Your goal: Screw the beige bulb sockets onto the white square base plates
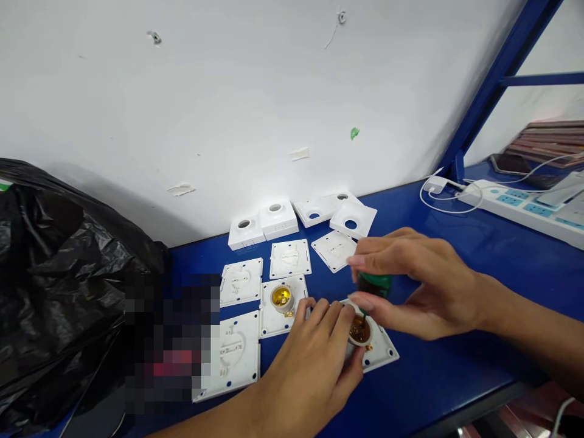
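My right hand grips the green handle of a screwdriver between thumb and fingers. The screwdriver's tip goes down into a round lamp socket with a brass-coloured inside, which sits on a square white base plate. My left hand has its fingers wrapped round the near left side of that socket, hiding part of it and of the plate. Left of my left hand, a second lamp socket stands on another white plate. The exact contact of the screwdriver tip is hard to make out.
Several bare white plates lie on the blue table. White covers with round holes stand along the wall. A black plastic bag bulges at left, beside a pixelated patch. A power strip with cables lies at right.
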